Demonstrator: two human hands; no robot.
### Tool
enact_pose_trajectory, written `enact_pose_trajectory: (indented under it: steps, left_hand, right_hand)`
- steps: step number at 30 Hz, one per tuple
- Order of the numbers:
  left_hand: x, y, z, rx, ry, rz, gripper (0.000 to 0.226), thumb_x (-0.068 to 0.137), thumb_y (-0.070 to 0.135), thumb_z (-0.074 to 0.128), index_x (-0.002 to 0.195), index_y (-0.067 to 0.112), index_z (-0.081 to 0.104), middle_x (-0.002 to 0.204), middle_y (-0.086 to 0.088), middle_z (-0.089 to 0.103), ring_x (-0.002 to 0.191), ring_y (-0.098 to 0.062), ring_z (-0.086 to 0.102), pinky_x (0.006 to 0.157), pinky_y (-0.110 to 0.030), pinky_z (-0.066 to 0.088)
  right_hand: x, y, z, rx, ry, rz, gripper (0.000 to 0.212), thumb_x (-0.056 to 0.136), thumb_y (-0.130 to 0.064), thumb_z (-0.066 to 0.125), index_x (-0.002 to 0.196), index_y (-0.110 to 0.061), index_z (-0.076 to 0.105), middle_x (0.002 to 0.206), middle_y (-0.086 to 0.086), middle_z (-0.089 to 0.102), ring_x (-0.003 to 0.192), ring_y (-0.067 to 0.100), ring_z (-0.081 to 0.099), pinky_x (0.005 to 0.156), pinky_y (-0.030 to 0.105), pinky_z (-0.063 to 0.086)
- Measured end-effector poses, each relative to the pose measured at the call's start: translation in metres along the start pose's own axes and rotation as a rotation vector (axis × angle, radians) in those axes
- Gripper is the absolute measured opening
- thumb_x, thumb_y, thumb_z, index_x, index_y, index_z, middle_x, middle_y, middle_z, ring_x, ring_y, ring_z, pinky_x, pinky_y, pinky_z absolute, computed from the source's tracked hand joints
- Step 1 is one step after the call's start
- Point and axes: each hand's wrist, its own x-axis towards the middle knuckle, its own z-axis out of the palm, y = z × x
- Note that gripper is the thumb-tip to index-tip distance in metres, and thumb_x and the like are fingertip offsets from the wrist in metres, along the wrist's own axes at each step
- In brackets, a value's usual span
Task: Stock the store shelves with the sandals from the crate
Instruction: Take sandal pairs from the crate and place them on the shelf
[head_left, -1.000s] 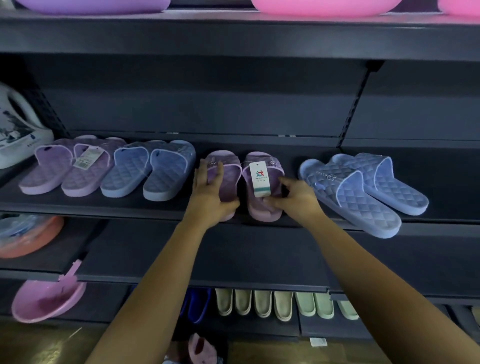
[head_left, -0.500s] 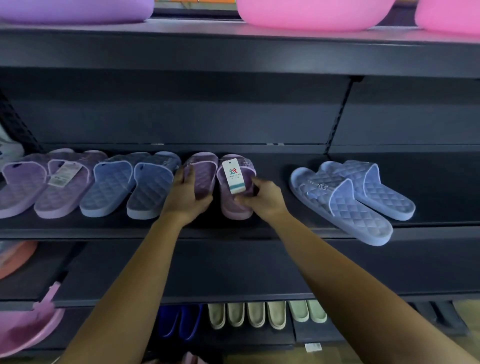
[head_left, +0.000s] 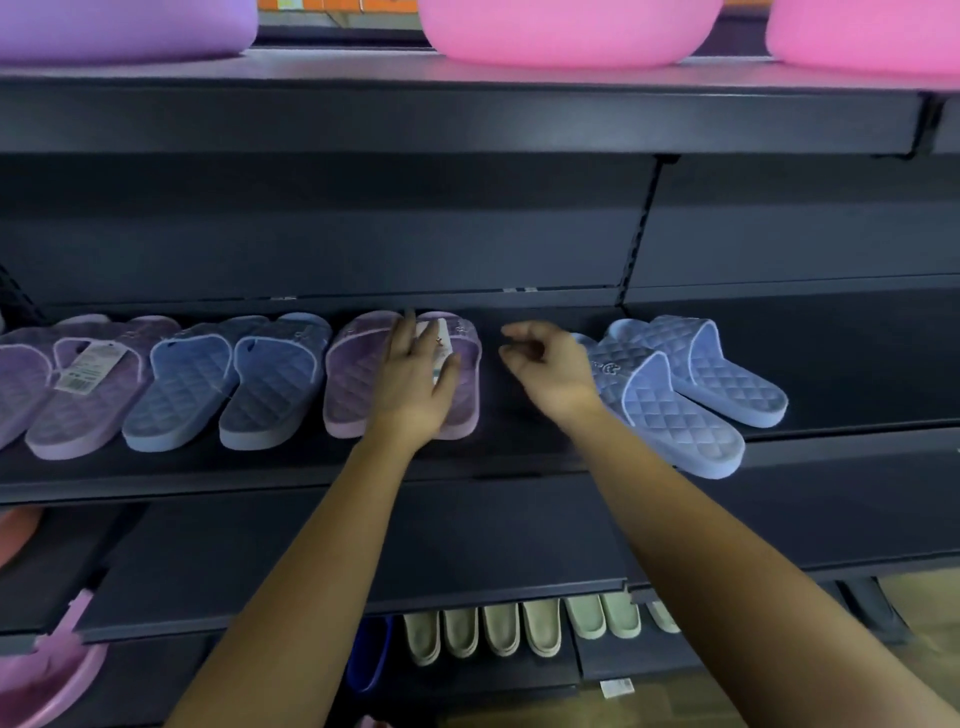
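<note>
My left hand (head_left: 415, 384) presses the purple sandals (head_left: 353, 374) on the shelf (head_left: 260, 467), fingers (head_left: 405, 345) straight; right hand (head_left: 550, 374) relaxed, empty.

Both your arms reach forward, forearms bare. Your left hand (head_left: 415, 382) lies palm down, fingers (head_left: 405, 343) straight and pressed flat. Just right of those fingers, your right hand (head_left: 553, 369) hovers, fingers (head_left: 519, 331) loosely curled, holding nothing, slightly blurred.

The left hand (head_left: 415, 387) rests flat on the purple sandals (head_left: 353, 374) on the shelf (head_left: 234, 470). The right hand (head_left: 553, 366) hovers just beside them, fingers (head_left: 514, 330) loosely curled, near 2 blue sandals (head_left: 675, 410).
</note>
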Motion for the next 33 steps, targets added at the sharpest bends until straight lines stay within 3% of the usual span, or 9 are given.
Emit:
enact_pose_trajectory:
  steps: [7, 10, 13, 15, 19, 23, 26, 29, 33]
  left_hand:
    - [-0.004, 0.084, 0.053, -0.065, -0.045, 0.122, 0.045, 0.095, 0.028, 0.050, 0.136, 0.010, 0.048, 0.146, -0.011, 0.041, 0.134, -0.028, 0.038, 0.110, -0.036, 0.031]
    - [-0.013, 0.117, 0.081, -0.119, -0.071, 0.139, 0.044, 0.092, 0.029, 0.055, 0.132, 0.010, 0.052, 0.138, -0.010, 0.047, 0.126, -0.029, 0.044, 0.106, -0.039, 0.038]
    - [-0.021, 0.144, 0.107, -0.095, -0.110, 0.082, 0.055, 0.089, 0.035, 0.059, 0.137, 0.013, 0.046, 0.142, -0.008, 0.042, 0.130, -0.027, 0.037, 0.107, -0.032, 0.031]
    - [-0.022, 0.155, 0.119, -0.063, -0.111, 0.057, 0.060, 0.087, 0.031, 0.063, 0.140, 0.013, 0.042, 0.144, -0.008, 0.041, 0.133, -0.027, 0.034, 0.108, -0.031, 0.029]
    - [-0.023, 0.154, 0.128, -0.065, -0.074, 0.042, 0.059, 0.088, 0.009, 0.061, 0.143, 0.012, 0.038, 0.149, -0.011, 0.035, 0.135, -0.027, 0.035, 0.108, -0.029, 0.035]
    - [-0.014, 0.146, 0.125, -0.089, -0.060, -0.021, 0.057, 0.090, 0.006, 0.057, 0.142, 0.019, 0.039, 0.147, -0.010, 0.028, 0.127, -0.024, 0.042, 0.099, -0.022, 0.036]
    - [-0.014, 0.143, 0.121, -0.090, 0.045, -0.066, 0.041, 0.087, 0.008, 0.062, 0.125, 0.018, 0.050, 0.129, -0.009, 0.038, 0.099, -0.022, 0.054, 0.086, -0.030, 0.048]
    - [-0.018, 0.140, 0.116, -0.117, 0.092, -0.086, 0.028, 0.091, 0.017, 0.059, 0.118, 0.016, 0.050, 0.123, -0.009, 0.045, 0.087, -0.019, 0.055, 0.074, -0.028, 0.045]
    - [-0.014, 0.126, 0.113, -0.121, 0.008, -0.135, 0.056, 0.094, 0.035, 0.051, 0.141, 0.013, 0.031, 0.145, -0.010, 0.035, 0.123, -0.025, 0.048, 0.090, -0.024, 0.036]
  right_hand:
    - [-0.004, 0.036, -0.107, -0.086, 0.220, -0.057, 0.022, 0.090, -0.009, 0.054, 0.106, -0.017, 0.067, 0.088, -0.010, 0.066, 0.080, -0.002, 0.060, 0.072, 0.002, 0.042]
    - [-0.004, 0.067, -0.154, -0.218, 0.319, -0.061, 0.016, 0.089, -0.008, 0.053, 0.095, -0.009, 0.068, 0.089, 0.001, 0.065, 0.083, 0.015, 0.059, 0.073, 0.022, 0.044]
    - [0.005, 0.106, -0.189, -0.438, 0.228, 0.045, 0.025, 0.084, -0.023, 0.048, 0.065, -0.010, 0.056, 0.064, 0.001, 0.051, 0.076, 0.028, 0.045, 0.066, 0.031, 0.034]
    - [0.007, 0.121, -0.205, -0.482, 0.132, 0.139, 0.038, 0.076, -0.040, 0.040, 0.078, -0.010, 0.064, 0.075, 0.006, 0.057, 0.080, 0.028, 0.045, 0.068, 0.029, 0.033]
    - [0.006, 0.135, -0.214, -0.576, -0.080, 0.198, 0.030, 0.087, -0.032, 0.057, 0.108, -0.013, 0.067, 0.103, 0.010, 0.066, 0.103, 0.031, 0.057, 0.092, 0.037, 0.046]
    - [0.012, 0.134, -0.210, -0.552, -0.153, 0.219, 0.047, 0.081, -0.046, 0.058, 0.127, -0.036, 0.055, 0.120, 0.002, 0.063, 0.122, 0.026, 0.050, 0.111, 0.038, 0.033]
    - [0.011, 0.132, -0.199, -0.485, -0.175, 0.194, 0.056, 0.076, -0.052, 0.065, 0.129, -0.035, 0.055, 0.123, 0.004, 0.059, 0.117, 0.026, 0.053, 0.106, 0.039, 0.040]
    - [0.011, 0.129, -0.184, -0.452, -0.142, 0.181, 0.060, 0.075, -0.050, 0.069, 0.130, -0.030, 0.056, 0.127, 0.006, 0.052, 0.119, 0.027, 0.051, 0.102, 0.039, 0.045]
    - [0.014, 0.122, -0.164, -0.435, -0.135, 0.142, 0.068, 0.073, -0.050, 0.073, 0.132, -0.020, 0.055, 0.127, 0.004, 0.050, 0.108, 0.021, 0.056, 0.084, 0.026, 0.044]
